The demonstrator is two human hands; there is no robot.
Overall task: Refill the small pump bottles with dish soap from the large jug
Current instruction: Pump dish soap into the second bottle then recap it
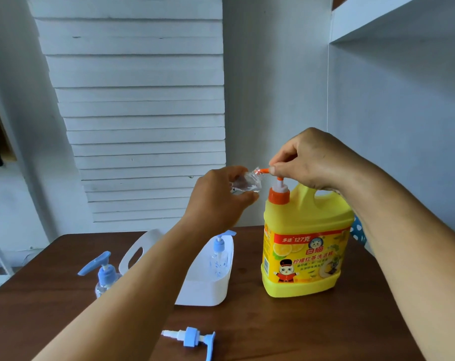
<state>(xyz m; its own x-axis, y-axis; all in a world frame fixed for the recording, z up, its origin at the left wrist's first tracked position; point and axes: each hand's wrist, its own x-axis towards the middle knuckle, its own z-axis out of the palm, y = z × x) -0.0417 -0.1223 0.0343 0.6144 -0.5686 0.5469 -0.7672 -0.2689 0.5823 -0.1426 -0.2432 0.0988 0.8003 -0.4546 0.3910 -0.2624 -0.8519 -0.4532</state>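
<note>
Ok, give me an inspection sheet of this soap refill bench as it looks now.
Surface: brown wooden table.
Job's things: yellow jug upright; clear small bottle held tilted at orange pump spout; loose blue pump lying on table; capped bottle left; another in white caddy.
Clutter: nothing seen.
Grippers: left hand holds small bottle; right hand on jug pump.
Cables: nothing seen.
Surroundings: white slatted panel, grey walls.
</note>
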